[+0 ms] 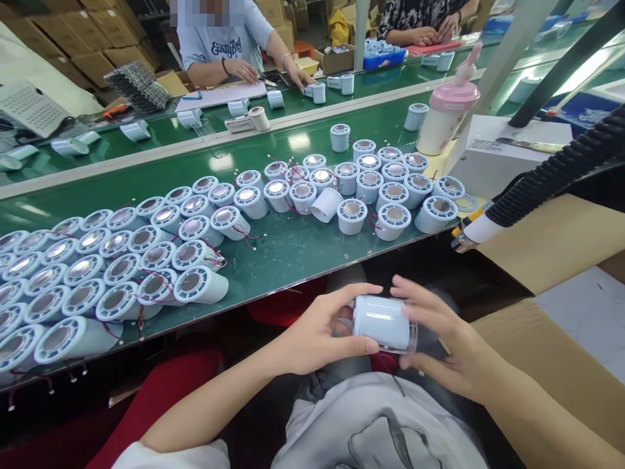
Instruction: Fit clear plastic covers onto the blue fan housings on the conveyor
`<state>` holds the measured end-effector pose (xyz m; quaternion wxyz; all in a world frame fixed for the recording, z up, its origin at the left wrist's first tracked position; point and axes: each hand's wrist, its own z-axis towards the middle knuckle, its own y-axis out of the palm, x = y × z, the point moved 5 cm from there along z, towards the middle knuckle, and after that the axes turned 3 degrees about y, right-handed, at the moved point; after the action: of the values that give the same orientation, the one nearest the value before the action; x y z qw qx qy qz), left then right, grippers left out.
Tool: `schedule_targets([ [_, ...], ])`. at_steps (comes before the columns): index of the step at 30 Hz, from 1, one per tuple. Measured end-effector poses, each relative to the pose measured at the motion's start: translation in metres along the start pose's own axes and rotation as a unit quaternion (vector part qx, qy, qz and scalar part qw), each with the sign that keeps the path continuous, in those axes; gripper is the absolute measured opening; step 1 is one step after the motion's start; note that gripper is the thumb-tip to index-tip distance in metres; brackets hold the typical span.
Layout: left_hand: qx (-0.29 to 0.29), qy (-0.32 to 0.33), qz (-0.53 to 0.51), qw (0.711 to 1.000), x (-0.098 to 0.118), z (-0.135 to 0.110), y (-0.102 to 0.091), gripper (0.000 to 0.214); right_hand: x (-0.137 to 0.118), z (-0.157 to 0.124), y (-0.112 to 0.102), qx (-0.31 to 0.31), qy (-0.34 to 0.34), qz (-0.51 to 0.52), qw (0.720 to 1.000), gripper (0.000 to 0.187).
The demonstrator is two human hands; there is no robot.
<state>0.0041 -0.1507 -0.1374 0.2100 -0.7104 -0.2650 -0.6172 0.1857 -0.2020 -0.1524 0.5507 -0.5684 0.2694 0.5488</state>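
One pale-blue cylinder [381, 324], clear cap [413, 340] at right end, held beyond green bench [283, 260]'s near edge by left hand [325, 329], half-curled. Right hand [454, 345] loosely spread about cap; grip uncertain. Further cylinders [351, 216] ranked along near edge; completion undeterminable.

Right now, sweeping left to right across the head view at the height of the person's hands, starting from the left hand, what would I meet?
Left hand → light-blue cylinder → right hand → open cardboard box.

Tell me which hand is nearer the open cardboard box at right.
Right hand: it is just left of the cardboard box; the left hand is farther left, across the held cylinder.
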Motion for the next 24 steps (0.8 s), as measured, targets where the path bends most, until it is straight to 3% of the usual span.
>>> schedule_targets([
  [2,-0.014,0.002,0.007,1.0,0.0,0.0,0.0,0.062,-0.006,0.0,0.0,-0.022,-0.03,-0.025,0.999,0.055],
  [4,-0.024,0.032,0.024,0.999,0.002,0.0,0.0,0.069,0.0,0.001,0.003,-0.037,0.052,0.086,0.994,0.051],
  [6,-0.032,0.066,0.036,0.997,0.006,0.0,0.0,0.076,0.006,0.001,0.007,-0.043,0.137,0.232,0.962,0.044],
  [8,-0.04,0.074,0.027,0.996,0.007,-0.001,0.0,0.076,0.011,-0.001,0.011,-0.041,0.184,0.314,0.931,0.041],
  [14,-0.057,0.0,-0.067,0.996,-0.013,0.001,0.003,0.079,0.022,-0.008,0.015,0.0,0.259,0.257,0.931,0.047],
  [19,-0.035,-0.095,-0.156,0.983,-0.036,0.004,0.007,0.072,0.027,-0.001,0.028,-0.037,0.291,0.254,0.922,0.049],
  [20,-0.026,-0.111,-0.13,0.985,-0.032,0.005,-0.001,0.068,0.034,-0.002,0.02,-0.032,0.286,0.217,0.933,0.05],
  [22,0.02,-0.09,-0.013,0.996,-0.006,0.013,-0.038,0.061,0.056,-0.018,-0.023,0.045,0.276,0.064,0.958,0.052],
  [23,0.076,-0.041,0.062,0.994,0.017,0.021,-0.067,0.056,0.068,-0.034,-0.058,0.132,0.266,-0.038,0.954,0.054],
  [24,0.137,0.002,0.148,0.979,0.043,0.029,-0.1,0.051,0.078,-0.058,-0.096,0.227,0.27,-0.146,0.924,0.055],
])
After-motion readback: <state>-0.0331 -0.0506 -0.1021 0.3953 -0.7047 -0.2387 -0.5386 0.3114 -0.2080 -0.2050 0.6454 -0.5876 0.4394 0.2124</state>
